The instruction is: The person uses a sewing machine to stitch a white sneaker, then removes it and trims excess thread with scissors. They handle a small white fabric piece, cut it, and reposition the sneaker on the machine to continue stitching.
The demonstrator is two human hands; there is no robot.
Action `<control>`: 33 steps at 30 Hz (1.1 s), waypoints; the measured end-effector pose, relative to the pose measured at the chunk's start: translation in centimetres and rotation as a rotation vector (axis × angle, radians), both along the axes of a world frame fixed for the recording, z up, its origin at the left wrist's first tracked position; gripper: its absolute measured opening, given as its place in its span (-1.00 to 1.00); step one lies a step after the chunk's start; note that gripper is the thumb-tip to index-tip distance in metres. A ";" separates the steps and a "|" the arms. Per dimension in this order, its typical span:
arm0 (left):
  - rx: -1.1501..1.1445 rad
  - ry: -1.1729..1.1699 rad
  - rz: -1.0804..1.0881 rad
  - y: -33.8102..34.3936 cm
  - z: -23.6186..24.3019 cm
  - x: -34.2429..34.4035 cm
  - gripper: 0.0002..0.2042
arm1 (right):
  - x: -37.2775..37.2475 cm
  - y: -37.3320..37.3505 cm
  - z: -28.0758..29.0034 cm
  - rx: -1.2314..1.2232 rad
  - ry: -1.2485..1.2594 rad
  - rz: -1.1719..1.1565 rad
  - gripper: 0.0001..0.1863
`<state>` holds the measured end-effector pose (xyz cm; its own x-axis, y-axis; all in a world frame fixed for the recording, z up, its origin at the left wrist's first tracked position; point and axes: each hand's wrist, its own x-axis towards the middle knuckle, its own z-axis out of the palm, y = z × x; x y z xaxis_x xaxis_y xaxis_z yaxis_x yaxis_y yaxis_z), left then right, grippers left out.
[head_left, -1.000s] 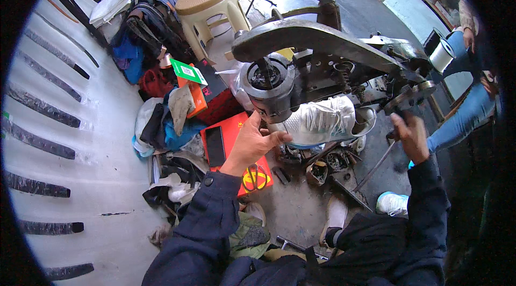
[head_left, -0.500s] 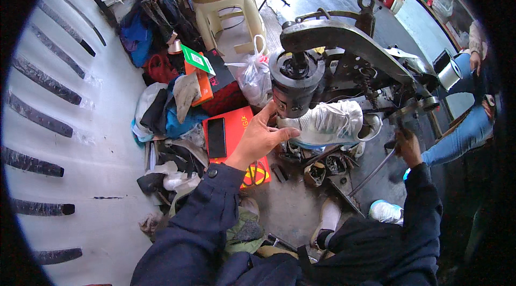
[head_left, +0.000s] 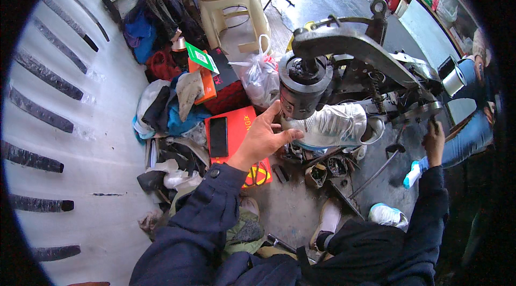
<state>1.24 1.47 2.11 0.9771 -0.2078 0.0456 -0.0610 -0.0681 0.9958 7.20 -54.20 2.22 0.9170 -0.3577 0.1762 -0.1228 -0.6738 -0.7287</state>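
At frame centre, my left hand (head_left: 264,138) is spread, fingers touching the toe of the pale sneaker (head_left: 330,125) mounted under the stitching machine's head (head_left: 303,84). At the right edge, my right hand (head_left: 433,138) is closed around the machine's handwheel (head_left: 416,111) (its rim partly hidden). An orange box (head_left: 236,125) lies left of centre.

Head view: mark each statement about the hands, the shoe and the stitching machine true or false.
1. The left hand touches the white shoe on the machine. True.
2. The right hand rests on the stool. False: it is by the machine's far end, at the wheel.
3. A black phone lies on an orange box. True.
4. The stool is blue. False: it is beige.
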 end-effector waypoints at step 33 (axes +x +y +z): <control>0.016 -0.104 0.031 -1.9 0.0 -1.1 -0.54 | 0.2 1.2 2.2 -0.051 -0.118 -0.050 -0.78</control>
<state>0.13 -0.39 2.07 0.9732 -0.1794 0.1440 -0.1614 -0.0869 0.9830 7.41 -52.96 4.41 0.8701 -0.3905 0.3008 -0.0728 -0.7053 -0.7052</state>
